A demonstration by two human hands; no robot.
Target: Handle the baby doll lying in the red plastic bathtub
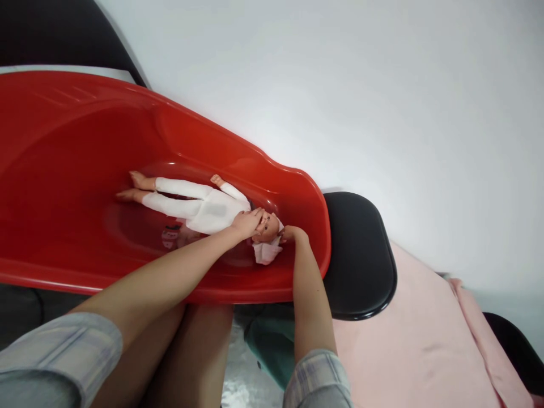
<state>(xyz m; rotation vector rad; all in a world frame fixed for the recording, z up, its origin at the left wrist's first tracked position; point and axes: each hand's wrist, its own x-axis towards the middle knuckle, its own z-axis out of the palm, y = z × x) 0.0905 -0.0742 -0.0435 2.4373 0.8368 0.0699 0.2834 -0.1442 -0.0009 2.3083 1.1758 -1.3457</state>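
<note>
A baby doll [204,208] in a white one-piece suit lies on its back inside a red plastic baby tub [68,170], feet to the left, head to the right. My left hand [247,222] rests on the doll's chin and face. My right hand [293,233] touches the top of the doll's head, where a white cloth [267,253] sits under and around it. Which hand holds the cloth is unclear.
The tub's right end rests near a black padded stool [361,255]. A pink towel [416,340] is spread at lower right. My bare knees and a green item [272,345] show below the tub. A white wall fills the background.
</note>
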